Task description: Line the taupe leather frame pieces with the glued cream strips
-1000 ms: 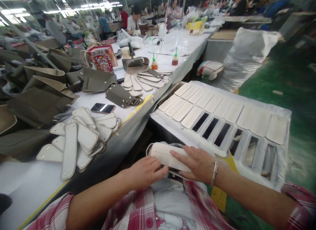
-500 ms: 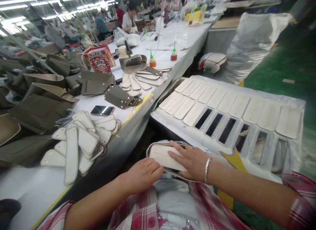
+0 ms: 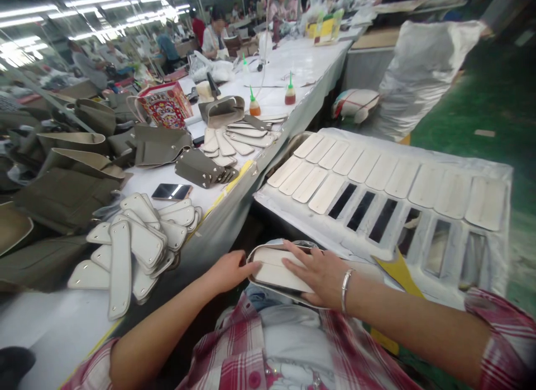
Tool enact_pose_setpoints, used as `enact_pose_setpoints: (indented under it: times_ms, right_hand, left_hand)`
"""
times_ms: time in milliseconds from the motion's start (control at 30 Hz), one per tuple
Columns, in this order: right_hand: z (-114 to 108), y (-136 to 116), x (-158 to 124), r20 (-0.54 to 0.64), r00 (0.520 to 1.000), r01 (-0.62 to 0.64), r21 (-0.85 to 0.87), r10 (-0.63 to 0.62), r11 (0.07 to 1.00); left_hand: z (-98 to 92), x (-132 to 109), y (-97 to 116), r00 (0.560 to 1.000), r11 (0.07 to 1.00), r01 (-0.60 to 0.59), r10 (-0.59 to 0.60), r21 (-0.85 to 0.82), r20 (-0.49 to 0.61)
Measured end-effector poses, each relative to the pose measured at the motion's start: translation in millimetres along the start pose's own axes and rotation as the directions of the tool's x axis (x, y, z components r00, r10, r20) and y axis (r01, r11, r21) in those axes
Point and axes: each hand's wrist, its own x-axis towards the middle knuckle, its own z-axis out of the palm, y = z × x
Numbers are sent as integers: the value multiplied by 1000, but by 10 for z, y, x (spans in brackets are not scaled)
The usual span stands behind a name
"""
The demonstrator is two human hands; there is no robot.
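Observation:
A stack of cream leather tabs (image 3: 274, 267) rests in a shallow metal tray (image 3: 293, 295) on my lap. My right hand (image 3: 320, 272) lies flat on top of the stack, fingers stretched out, a silver bangle on its wrist. My left hand (image 3: 228, 270) touches the stack's left end with its fingertips, fingers loosely curled. Just beyond, a white rack (image 3: 498, 172) holds a row of cream tabs (image 3: 377, 172) laid side by side, with several empty dark slots (image 3: 360, 207) in its front row.
A long white worktable (image 3: 50, 323) runs along my left with a heap of cream tabs (image 3: 138, 239), a phone (image 3: 171, 191), olive leather bag parts (image 3: 62, 194), glue bottles (image 3: 288, 94) and a patterned bag (image 3: 165, 105). Other workers sit far back. A white sack (image 3: 422, 66) stands on the green floor.
My left hand has slid from under the stack's near side out to its left end. My right hand stays flat on top. The view has shifted slightly.

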Motion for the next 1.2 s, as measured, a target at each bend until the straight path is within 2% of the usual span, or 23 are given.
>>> enact_pose_setpoints:
  times_ms: [33,67,100,300,500,667,767,833,867,900,933,967,1000,1033,1067,1133,1200]
  right_hand:
    - [9,1,-3,-3,1000,-1,6,1,1000]
    - [14,2,-7,-8,1000,0,14,0,1000]
    - [14,4,-11,-10,1000,-1,21,1,1000]
    - [-60,1,-6,10,1000,2,44,-2,999]
    - [-105,6,79,121,992,29,54,-36,998]
    - [-102,0,19,42,999,13,113,-18,993]
    - [-100,41,-90,-34,999,24,278,-15,960]
    - [-91,149,-219,-157,985,12,458,67,889]
    - [-83,228,-314,-249,954,-3,553,169,833]
    - [-69,316,-430,-333,888,-33,640,316,768]
    - [-47,407,-563,-381,792,-71,720,478,691]
    - [-13,492,-706,-391,658,-138,777,644,614]
    - [33,563,-849,-312,558,-259,815,769,519]
    - [91,612,-981,-164,549,-370,832,819,414]
    - [155,633,-1092,18,581,-466,827,814,315]
    - [277,590,-1229,316,662,-570,801,679,184]
    - [365,477,-1249,461,706,-606,786,538,122]
  left_hand:
    - [17,41,-37,989,996,48,-36,-79,144]
    - [35,68,-64,969,985,90,-52,-146,242]
    - [49,82,-79,956,974,120,-62,-193,286]
    - [17,49,-56,955,967,164,-106,-196,278]
    - [-14,117,-26,944,965,214,-164,-154,285]
    - [40,112,32,931,969,224,-182,-104,316]
    - [100,122,11,925,977,211,-191,-28,328]
    - [128,153,-15,926,974,225,-220,19,306]
    - [136,164,-24,928,974,222,-222,34,298]
    - [139,168,-28,930,975,220,-223,45,292]
    - [139,165,-27,932,977,209,-215,51,290]
    - [137,156,-22,935,979,199,-205,52,290]
    - [134,145,-14,936,980,195,-201,49,290]
    - [132,135,-5,936,978,201,-207,48,286]
    - [132,129,4,936,976,213,-217,46,278]
    - [133,127,19,934,970,242,-242,32,263]
    - [131,131,33,933,966,257,-249,5,262]
